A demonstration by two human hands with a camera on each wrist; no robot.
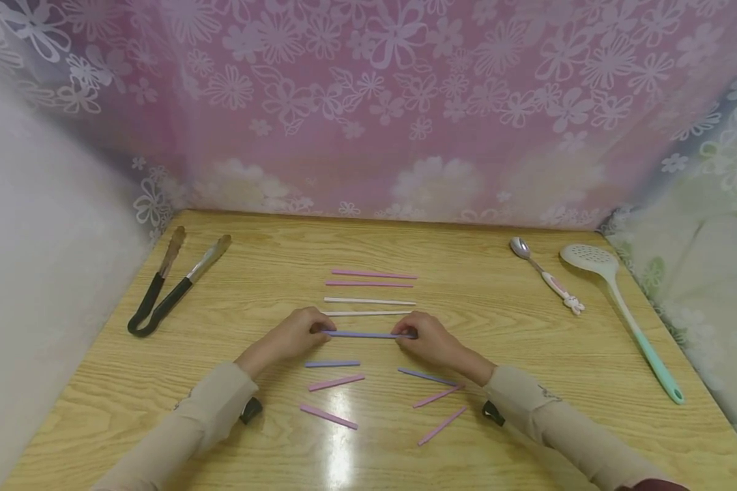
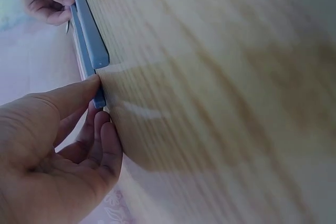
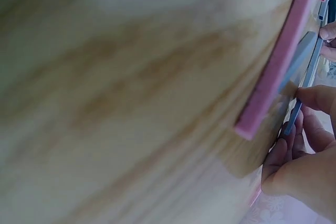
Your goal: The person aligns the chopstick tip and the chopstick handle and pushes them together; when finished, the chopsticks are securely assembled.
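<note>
So blue stick (image 1: 362, 334) btwn hands (image 1: 295, 333) (image 1: 432, 339), skimmer (image 1: 622, 300) head-cam only.

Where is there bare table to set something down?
Two patches look free: between the tongs and the long pink sticks, and between those sticks and the small spoon. More bare table lies between the right sleeve and the slotted spoon. The middle is crowded: long sticks in rows, shorter sticks on the near side.
</note>
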